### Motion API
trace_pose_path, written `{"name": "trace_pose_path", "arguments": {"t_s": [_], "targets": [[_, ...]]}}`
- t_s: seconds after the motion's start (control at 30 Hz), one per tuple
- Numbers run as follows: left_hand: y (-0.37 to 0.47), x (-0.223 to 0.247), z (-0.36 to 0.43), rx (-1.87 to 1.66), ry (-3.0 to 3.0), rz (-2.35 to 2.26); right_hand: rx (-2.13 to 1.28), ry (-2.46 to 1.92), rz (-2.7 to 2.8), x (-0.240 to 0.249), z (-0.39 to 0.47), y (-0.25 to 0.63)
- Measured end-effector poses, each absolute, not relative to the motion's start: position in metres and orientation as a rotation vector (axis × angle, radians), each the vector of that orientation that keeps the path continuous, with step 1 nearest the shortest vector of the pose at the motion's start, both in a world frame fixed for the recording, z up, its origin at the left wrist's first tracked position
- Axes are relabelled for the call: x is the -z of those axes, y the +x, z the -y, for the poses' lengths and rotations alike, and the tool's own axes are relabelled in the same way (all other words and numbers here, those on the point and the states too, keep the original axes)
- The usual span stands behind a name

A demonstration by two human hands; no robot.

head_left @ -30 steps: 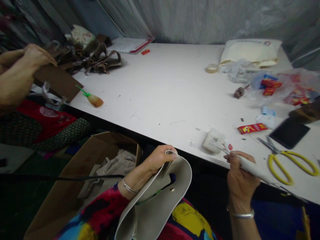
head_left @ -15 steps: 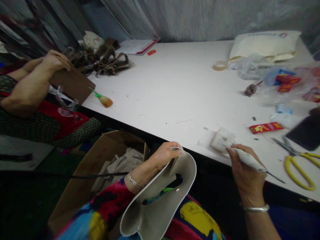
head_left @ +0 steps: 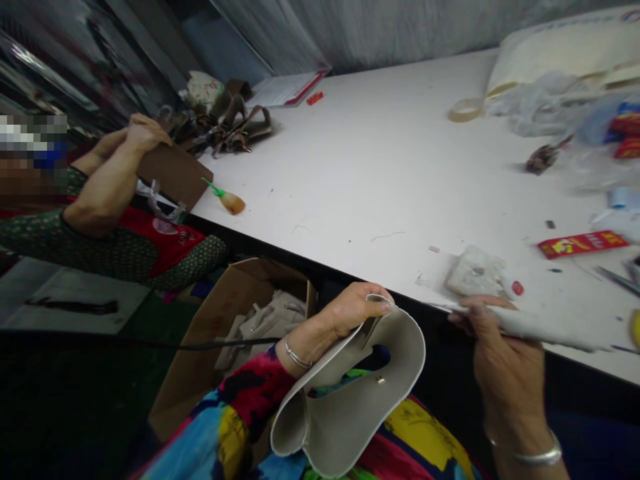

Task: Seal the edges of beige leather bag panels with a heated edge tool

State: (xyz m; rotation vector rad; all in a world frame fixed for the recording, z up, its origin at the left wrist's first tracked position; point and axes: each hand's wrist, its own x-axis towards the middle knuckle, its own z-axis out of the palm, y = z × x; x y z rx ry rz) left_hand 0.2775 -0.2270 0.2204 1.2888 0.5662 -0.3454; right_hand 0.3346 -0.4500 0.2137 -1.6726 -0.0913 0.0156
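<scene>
My left hand [head_left: 357,310] pinches the upper edge of a light grey bag piece [head_left: 345,420], which hangs open over my lap, with a cut-out and a small gold metal fitting. At the table's front edge, my right hand [head_left: 505,360] is closed around a pale, long tool [head_left: 543,323] whose thin tip points left toward the bag piece without touching it. Just behind that hand lies a whitish block wrapped in clear plastic [head_left: 475,272].
At the left, another person's arm [head_left: 107,187] rests at a brown panel [head_left: 175,170]. A green-tipped bottle [head_left: 231,201], tape roll [head_left: 466,110], red packet [head_left: 583,244] and scissors [head_left: 617,280] lie on the table [head_left: 360,160]. Below stands a cardboard box [head_left: 200,347] holding grey pieces.
My right hand has turned the tool, so its thin tip now points left instead of right. The view has shifted right, moving the table items across the picture.
</scene>
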Motion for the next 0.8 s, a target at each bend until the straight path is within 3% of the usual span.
{"name": "trace_pose_path", "arguments": {"t_s": [0.13, 0.8], "targets": [[0.278, -0.223, 0.228, 0.381, 1.243, -0.543, -0.208, -1.600, 0.166, -0.211, 0.434, 0.326], [0.275, -0.235, 0.240, 0.364, 1.259, -0.562, -0.293, -1.674, 0.204, -0.195, 0.422, 0.336]]}}
